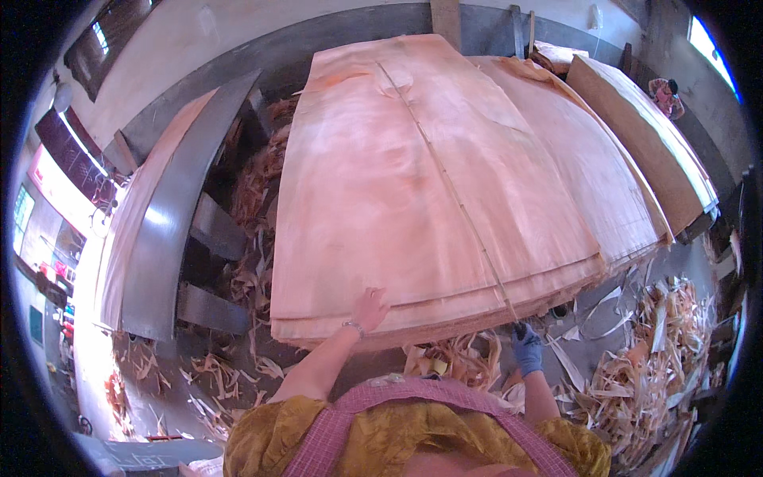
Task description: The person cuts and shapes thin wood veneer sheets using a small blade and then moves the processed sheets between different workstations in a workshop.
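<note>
While a broad, pale-pink stack of thin sheets (pixel 373 199) filled the middle, a heap of curled strips (pixel 648 358) lay off its near right corner. And there ran the slim stick (pixel 443 169), slanting lengthwise across the stack's top and out past the near edge! The left forearm (pixel 326 362) angled up and inward, the left hand (pixel 369 308) palm down, fingers spread, over that edge. The right forearm (pixel 540 396) pointed upward, its gloved right hand (pixel 527 350) curled around the stick's near end. A thin bracelet (pixel 353 325) circled the left forearm's wrist end.
</note>
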Available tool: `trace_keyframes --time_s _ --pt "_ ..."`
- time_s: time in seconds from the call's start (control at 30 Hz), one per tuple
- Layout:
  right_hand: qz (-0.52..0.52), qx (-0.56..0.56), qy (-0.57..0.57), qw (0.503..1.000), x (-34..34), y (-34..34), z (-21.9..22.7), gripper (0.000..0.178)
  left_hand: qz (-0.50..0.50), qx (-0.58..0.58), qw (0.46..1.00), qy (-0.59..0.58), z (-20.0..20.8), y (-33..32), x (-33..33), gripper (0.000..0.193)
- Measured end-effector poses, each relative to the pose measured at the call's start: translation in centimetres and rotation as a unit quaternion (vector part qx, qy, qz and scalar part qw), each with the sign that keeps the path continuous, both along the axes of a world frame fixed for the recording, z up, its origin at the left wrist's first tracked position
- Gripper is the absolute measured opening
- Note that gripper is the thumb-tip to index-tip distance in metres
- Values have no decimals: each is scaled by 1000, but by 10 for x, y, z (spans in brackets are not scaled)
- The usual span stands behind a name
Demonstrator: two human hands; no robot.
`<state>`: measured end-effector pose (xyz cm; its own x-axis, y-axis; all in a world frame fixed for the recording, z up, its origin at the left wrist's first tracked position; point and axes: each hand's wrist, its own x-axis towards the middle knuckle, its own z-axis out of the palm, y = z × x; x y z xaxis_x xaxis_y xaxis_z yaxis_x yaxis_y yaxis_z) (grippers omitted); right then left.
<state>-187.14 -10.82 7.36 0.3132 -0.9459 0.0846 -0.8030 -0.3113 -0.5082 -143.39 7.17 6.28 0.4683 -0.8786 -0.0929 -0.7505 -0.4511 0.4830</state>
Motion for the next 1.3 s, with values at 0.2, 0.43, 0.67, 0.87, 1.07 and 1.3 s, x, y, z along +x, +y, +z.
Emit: trace_keyframes --time_s 0.2,0.43,0.67,0.87,1.07,1.3 --pt "90 1 -55 994 36 89 -22 26 10 31 997 70 -10 140 1 48" --pt "116 34 27 992 163 161 8 36 25 36 996 75 -55 243 23 50" --pt "131 50 -29 990 268 160 44 42 -215 221 940 -143 -71 283 50 47" --pt "113 106 -64 986 343 128 20 48 139 89 980 112 -69 371 58 51" --pt "112 90 -129 981 392 92 -62 48 299 89 939 145 -48 446 46 54" --pt "139 137 -85 977 470 165 -23 47 415 126 875 214 -79 559 37 53"
